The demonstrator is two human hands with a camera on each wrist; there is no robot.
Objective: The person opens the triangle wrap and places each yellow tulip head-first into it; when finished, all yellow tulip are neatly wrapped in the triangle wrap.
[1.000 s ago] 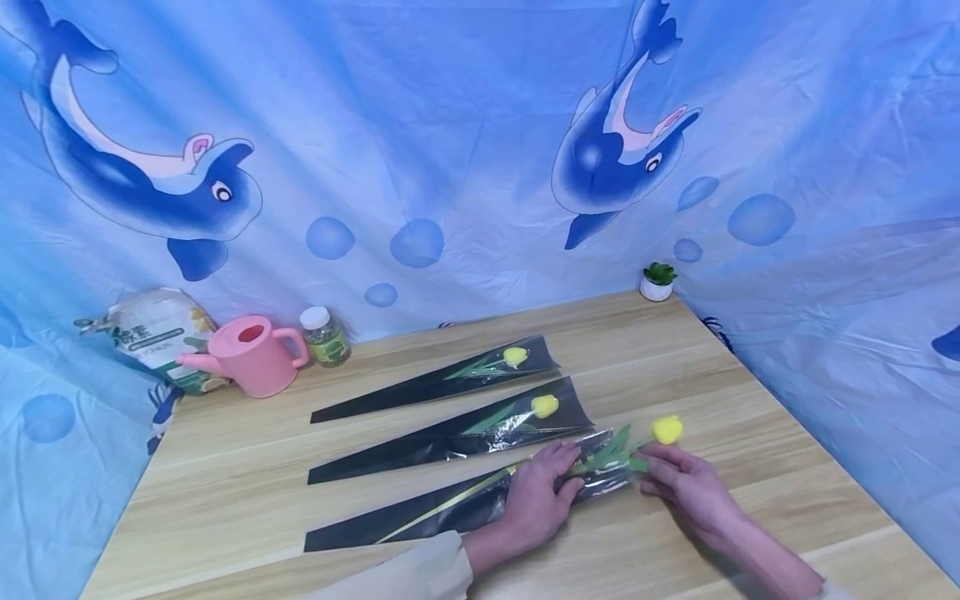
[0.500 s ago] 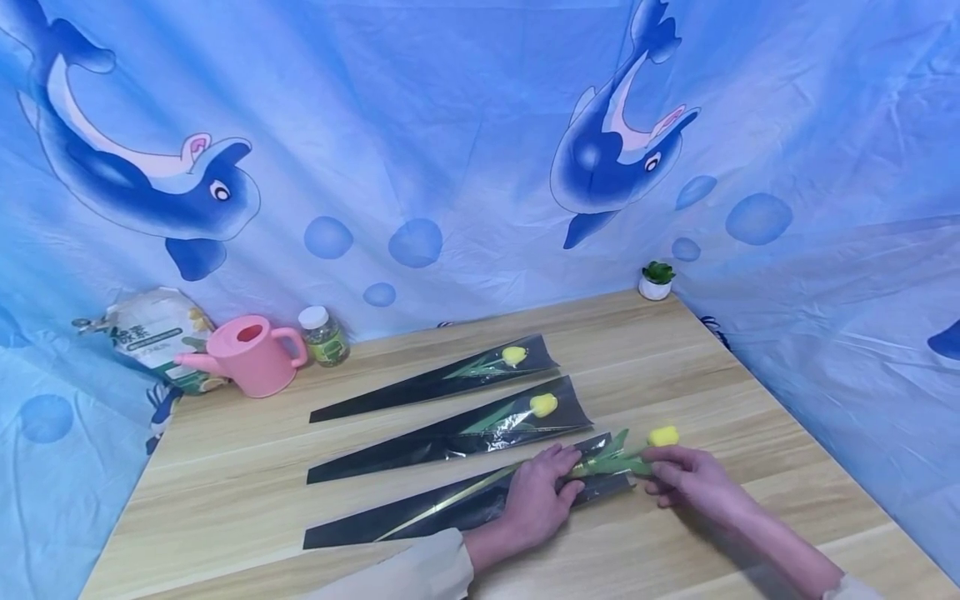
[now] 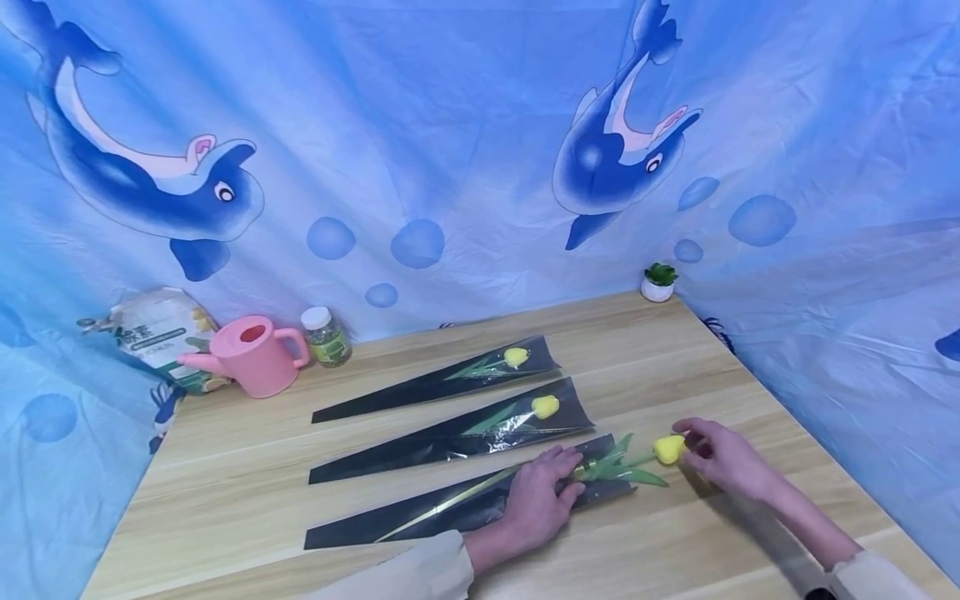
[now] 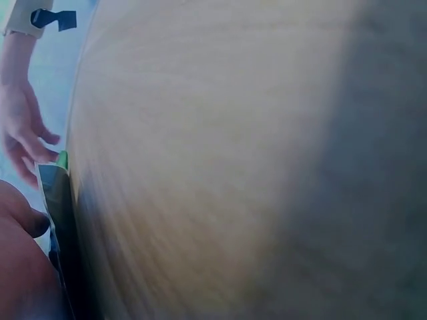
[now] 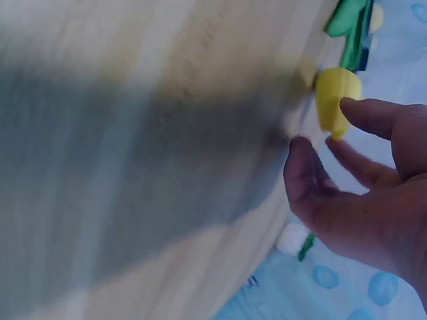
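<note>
Pressing flat, the left hand [image 3: 538, 500] pins the black sleeve [image 3: 465, 504] at lower centre while the right hand's [image 3: 723, 458] relaxed fingertips touch the yellow tulip [image 3: 667, 449], whose insertion appears half done; pushing the bloom leftward seems next.

A: Anything readable from where you sit?

B: Hardly. From my head camera the only print is on the white bag [image 3: 153, 329] at the back left of the table, behind the pink watering can [image 3: 251, 354]. It has a couple of big green characters, looks like Chinese, over a green band of tiny print, all too small for me to make out.

A: The little jar?

B: The jar [image 3: 325, 337] has a label, but it's a blur. Both wrist views show no lettering.
</note>
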